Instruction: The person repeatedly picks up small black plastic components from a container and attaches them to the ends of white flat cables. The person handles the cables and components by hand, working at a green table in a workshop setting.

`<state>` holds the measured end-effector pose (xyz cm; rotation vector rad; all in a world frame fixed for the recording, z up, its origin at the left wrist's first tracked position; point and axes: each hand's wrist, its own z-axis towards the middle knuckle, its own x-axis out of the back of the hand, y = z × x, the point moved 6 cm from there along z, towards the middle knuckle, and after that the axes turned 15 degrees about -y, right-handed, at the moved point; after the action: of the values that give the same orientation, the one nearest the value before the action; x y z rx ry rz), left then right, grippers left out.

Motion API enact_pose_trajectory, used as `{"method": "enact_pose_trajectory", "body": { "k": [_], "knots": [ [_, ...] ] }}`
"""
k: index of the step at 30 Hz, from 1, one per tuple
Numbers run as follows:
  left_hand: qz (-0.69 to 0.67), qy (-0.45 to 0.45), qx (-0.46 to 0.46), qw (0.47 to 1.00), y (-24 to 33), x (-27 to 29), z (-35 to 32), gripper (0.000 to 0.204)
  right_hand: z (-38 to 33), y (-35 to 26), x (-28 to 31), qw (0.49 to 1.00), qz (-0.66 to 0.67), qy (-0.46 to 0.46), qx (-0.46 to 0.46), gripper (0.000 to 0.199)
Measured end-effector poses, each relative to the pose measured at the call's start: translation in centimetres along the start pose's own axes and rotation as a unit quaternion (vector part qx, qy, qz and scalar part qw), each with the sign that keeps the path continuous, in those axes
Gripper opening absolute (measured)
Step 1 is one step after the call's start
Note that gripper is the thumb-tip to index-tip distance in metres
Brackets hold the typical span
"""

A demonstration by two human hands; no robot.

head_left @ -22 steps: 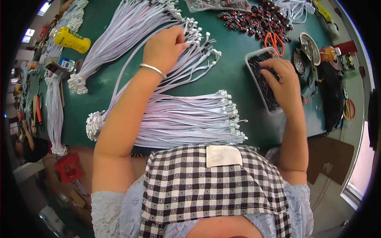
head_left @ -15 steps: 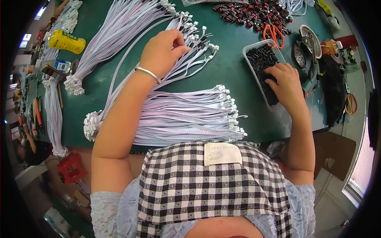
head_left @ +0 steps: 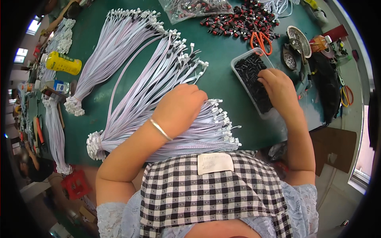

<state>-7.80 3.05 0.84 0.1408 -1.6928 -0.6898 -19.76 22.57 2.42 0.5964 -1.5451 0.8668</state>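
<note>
In the centre of the frame, the left hand [head_left: 180, 109] lies over the lower bundle of white ribbon cables [head_left: 186, 141], its fingers curled down beside the connector ends; whether they pinch a single cable or only rest there, I cannot tell. Right of centre, the right hand [head_left: 279, 89] has its thumb and fingertips drawn near each other in the clear plastic tub [head_left: 235, 70], touching the short black pieces [head_left: 251, 71] heaped inside; whether a piece is caught between them is hidden. Those pieces look like little tubes, probably very light, smooth and apt to roll or slip, so one is best taken across its middle with a gentle fingertip pinch. The cables spread from the tied end [head_left: 95, 146] at lower left toward the middle of the frame, some fanned upward, the rest lying flat above the checked apron [head_left: 214, 194]. Each strand seems light and limp along its length, likely to bend and cross its neighbours, so the firmest hold would be just behind the small white connector [head_left: 192, 45] at its free end. The thin leads there look the most delicate part, and hard tugging could strain them.
</note>
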Motion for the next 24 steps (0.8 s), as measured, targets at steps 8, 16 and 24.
{"method": "enact_pose_trajectory", "body": {
  "k": [8,16,24],
  "knots": [
    [-0.321,-0.031,0.114,0.940,-0.1,0.3,-0.7,0.015,-2.3,-7.8,0.6,0.941,0.115,-0.167,0.271,0.020],
    [-0.339,-0.007,0.088,0.937,0.4,0.8,-0.3,0.013,-3.9,-10.7,-1.6,0.789,0.426,-0.303,0.323,0.014],
    [-0.533,-0.023,0.101,0.840,-1.2,-1.8,-0.4,0.012,-3.8,-9.1,-2.2,0.796,0.511,-0.293,0.138,0.012]
  ]
}}
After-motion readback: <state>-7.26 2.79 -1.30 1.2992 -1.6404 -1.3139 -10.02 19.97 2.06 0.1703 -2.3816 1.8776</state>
